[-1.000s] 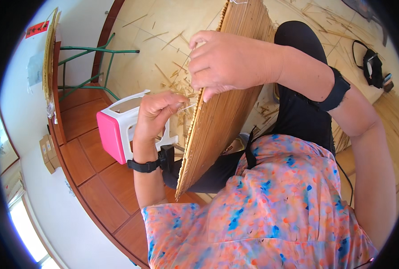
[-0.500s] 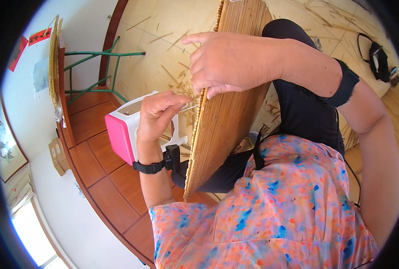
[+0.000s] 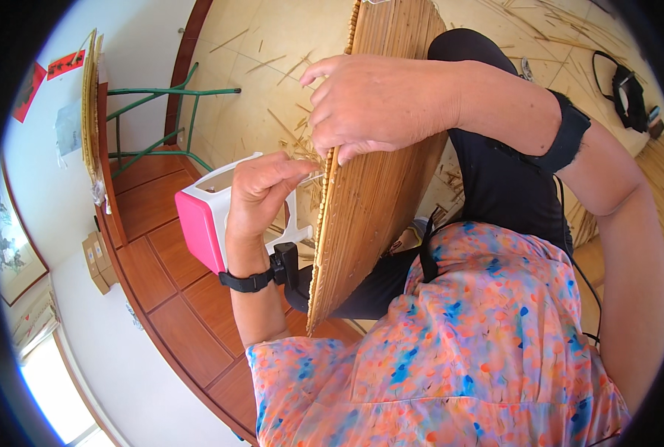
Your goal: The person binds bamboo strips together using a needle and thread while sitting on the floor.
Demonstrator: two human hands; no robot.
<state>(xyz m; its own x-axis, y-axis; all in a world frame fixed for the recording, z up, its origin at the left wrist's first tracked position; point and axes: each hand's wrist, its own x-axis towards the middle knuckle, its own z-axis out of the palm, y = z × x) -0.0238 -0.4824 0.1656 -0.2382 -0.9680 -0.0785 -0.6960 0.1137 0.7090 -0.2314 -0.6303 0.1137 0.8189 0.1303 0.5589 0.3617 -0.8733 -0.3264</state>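
A stiff panel of thin brown strips (image 3: pixel 380 190), looking like reed or bamboo, stands tilted on edge across my lap. Its long left edge has a beaded, bound look. My right hand (image 3: pixel 380 104) is wrapped over that edge, fingers on the far side and thumb on the near face, with the index finger stretched out to the left. Just left of the edge, my left hand (image 3: pixel 261 190) is closed in a pinch. A thin pale strand (image 3: pixel 315 175), like thread, runs from its fingertips to the edge; the fingers hide most of it.
A pink-and-white plastic stool (image 3: pixel 198 231) stands left of the panel, near a brown wooden table (image 3: pixel 179 290). Green metal legs (image 3: pixel 190 91) are beyond it. Loose strips (image 3: pixel 291 127) litter the tiled floor. A black strapped item (image 3: pixel 626 100) lies far right.
The panel's upper part and my right hand have shifted slightly left. My left hand stays pinched by the edge, and less of the pale strand shows.
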